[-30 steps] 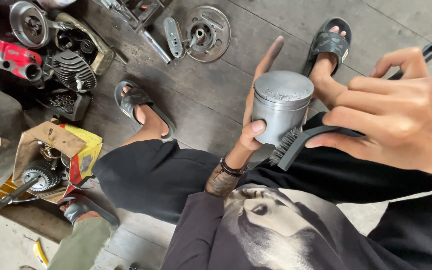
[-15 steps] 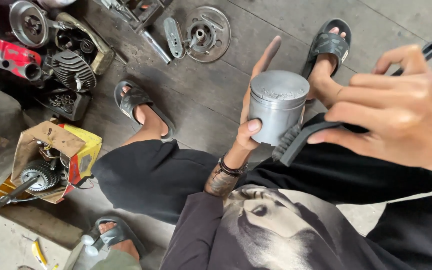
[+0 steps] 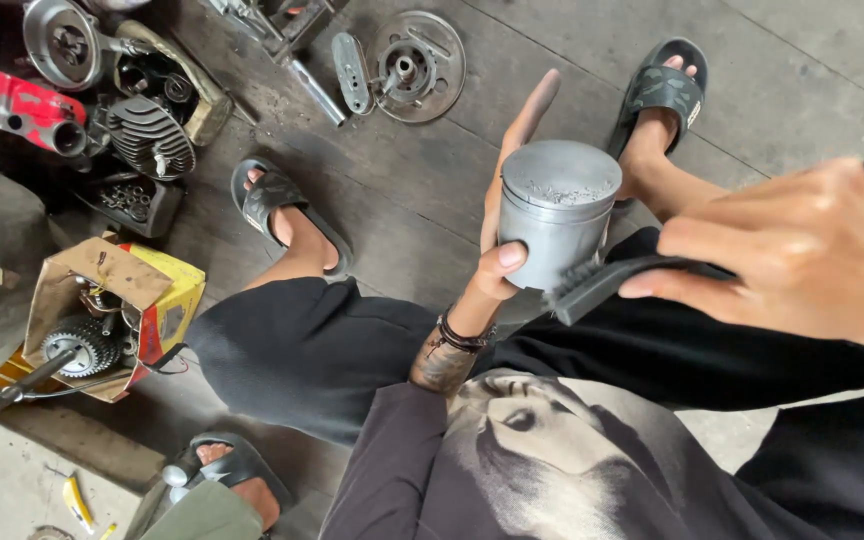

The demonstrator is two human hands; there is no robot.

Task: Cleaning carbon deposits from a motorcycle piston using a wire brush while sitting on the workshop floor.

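Left fingers (image 3: 524, 118): extended up the far side of the piston (image 3: 559, 212); thumb pressed on the near wall; clamped on the part.
Left hand (image 3: 505, 215): wrapped around the piston's left side; cord bracelets at the wrist.
Right fingers (image 3: 722, 245): curled together, clamped on the brush (image 3: 642, 275) handle.
Right hand (image 3: 802, 255): at frame right, knuckles up, just right of the piston.
Piston: grey metal cylinder, upright, crown up; held above the lap, between both hands; grey debris lying on the crown.
Brush: black, bristle head touching the piston's lower right wall; handle end protruding past the hand at upper right.
Box (image 3: 167, 300): cardboard, yellow and red, flaps open, on the floor at left; holds a toothed gear (image 3: 80, 345) and other metal parts, not all identifiable.
Tray (image 3: 132, 200): dark, beside the box; holds small loose hardware.
Floor (image 3: 432, 180): concrete; round plate (image 3: 414, 66), finned cylinder (image 3: 150, 138) and red part (image 3: 14, 100) spread well apart from the hands.
Sandals (image 3: 277, 205): black, on both feet, under and beyond the piston.
Second person: foot (image 3: 232, 475) in a dark sandal at the lower left edge.
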